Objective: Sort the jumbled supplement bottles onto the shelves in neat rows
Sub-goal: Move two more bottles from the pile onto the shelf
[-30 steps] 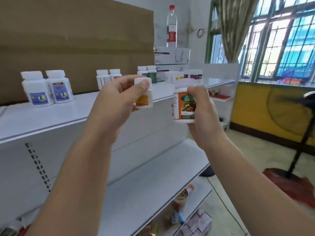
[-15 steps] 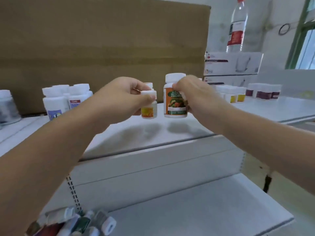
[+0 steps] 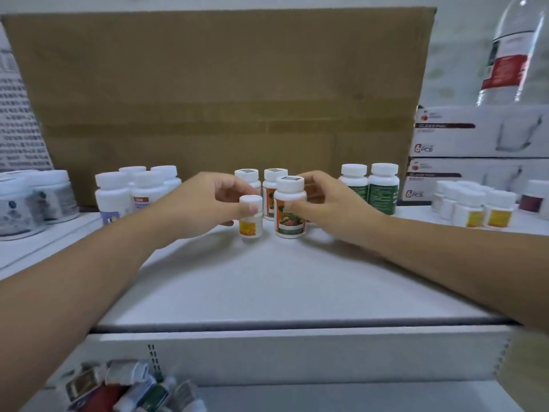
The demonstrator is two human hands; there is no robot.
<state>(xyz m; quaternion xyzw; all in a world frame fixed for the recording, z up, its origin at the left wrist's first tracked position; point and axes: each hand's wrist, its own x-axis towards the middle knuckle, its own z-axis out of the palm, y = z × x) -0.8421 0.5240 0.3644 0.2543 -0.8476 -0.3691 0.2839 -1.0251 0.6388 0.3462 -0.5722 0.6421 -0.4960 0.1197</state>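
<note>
Where the lower shelf (image 3: 356, 399) meets the bottom edge, we see a jumble of bottles (image 3: 130, 388) lying on their sides. Above it spreads the white upper shelf (image 3: 282, 286). Our left hand (image 3: 208, 200) pinches a small yellow-labelled bottle (image 3: 251, 217), thumb in front. Our right hand (image 3: 323, 200) curls round an orange-labelled bottle (image 3: 290, 209) just beside it, and both bottles are upright on the shelf. Behind them stand two more orange bottles (image 3: 274, 185), with a green-labelled pair (image 3: 370, 185) to the right and purple-labelled ones (image 3: 133, 188) to the left. A cardboard sheet (image 3: 222, 93) backs the shelf. Stacked white boxes (image 3: 481, 132) carry a clear water bottle (image 3: 514, 52).
</note>
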